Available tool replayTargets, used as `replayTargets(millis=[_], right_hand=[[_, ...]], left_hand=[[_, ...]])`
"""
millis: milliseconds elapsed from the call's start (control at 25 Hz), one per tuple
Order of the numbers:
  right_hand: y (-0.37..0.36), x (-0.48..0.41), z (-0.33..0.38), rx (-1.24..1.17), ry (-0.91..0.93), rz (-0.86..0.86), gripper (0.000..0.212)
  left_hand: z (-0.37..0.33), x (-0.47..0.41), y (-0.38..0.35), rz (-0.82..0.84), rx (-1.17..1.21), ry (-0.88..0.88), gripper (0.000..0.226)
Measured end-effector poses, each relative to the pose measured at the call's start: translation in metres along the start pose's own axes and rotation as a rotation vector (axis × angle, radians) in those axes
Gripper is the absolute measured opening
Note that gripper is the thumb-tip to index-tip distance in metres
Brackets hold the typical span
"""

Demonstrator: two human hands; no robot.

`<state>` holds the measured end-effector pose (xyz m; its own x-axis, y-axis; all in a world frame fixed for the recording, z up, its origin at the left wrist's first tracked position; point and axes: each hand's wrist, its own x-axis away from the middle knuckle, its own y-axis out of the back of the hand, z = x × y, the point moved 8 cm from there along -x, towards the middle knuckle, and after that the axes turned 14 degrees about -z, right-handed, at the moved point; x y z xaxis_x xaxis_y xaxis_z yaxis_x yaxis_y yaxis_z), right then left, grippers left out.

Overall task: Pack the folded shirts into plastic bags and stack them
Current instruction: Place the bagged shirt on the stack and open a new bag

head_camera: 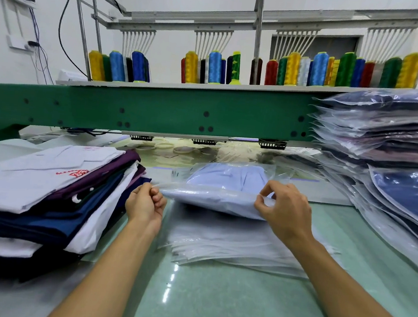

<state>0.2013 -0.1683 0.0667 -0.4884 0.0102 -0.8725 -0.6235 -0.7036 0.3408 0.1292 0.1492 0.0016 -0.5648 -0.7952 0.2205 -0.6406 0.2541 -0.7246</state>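
On the left side of the pale green table [214, 304] sits a stack of folded shirts [52, 209], not yet bagged: white, purple and navy layers, topped by a white shirt [43, 168] with red stitching on it. Just right of that stack, the left hand [145, 204] is curled, thumb and fingers pinching the near left corner of a clear plastic bag [214, 199]. Inside the bag lies a light blue folded shirt [229, 179]. The bag's near edge is lifted off the table, while its far end lies lower, towards the machine. Under the raised edge lies a flat pile of empty bags [232, 252], spread on the table between the two forearms. Behind all this runs the green beam [156, 113] of an embroidery machine, with rows of coloured thread cones [214, 67] standing on the shelf above it. Further right, the right hand [286, 209] pinches the bag's near right corner, fingertips bent round the plastic and the shirt's edge. At the far right rises a tall stack of bagged shirts [391, 160], mostly dark blue and mauve garments in glossy bags, leaning a little and spilling down towards the table's edge.
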Motion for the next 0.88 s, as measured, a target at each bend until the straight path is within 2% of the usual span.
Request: replayTargets(millis=[200,520,720,880], right_hand=[[0.0,0.001,-0.006,-0.045,-0.065,-0.022,0.017],[-0.002,0.0,-0.024,-0.103,-0.223,-0.062,0.016],[0.0,0.0,-0.03,-0.128,-0.293,-0.075,0.015],[0.004,0.0,-0.025,-0.143,-0.27,-0.122,0.012]], left_hand=[[-0.004,-0.008,0.011,-0.112,0.004,-0.06,0.027],[-0.007,-0.011,0.021,-0.22,0.036,-0.055,0.026],[-0.008,-0.011,0.022,-0.231,0.047,-0.047,0.025],[-0.006,-0.01,0.022,-0.222,0.065,-0.022,0.023]])
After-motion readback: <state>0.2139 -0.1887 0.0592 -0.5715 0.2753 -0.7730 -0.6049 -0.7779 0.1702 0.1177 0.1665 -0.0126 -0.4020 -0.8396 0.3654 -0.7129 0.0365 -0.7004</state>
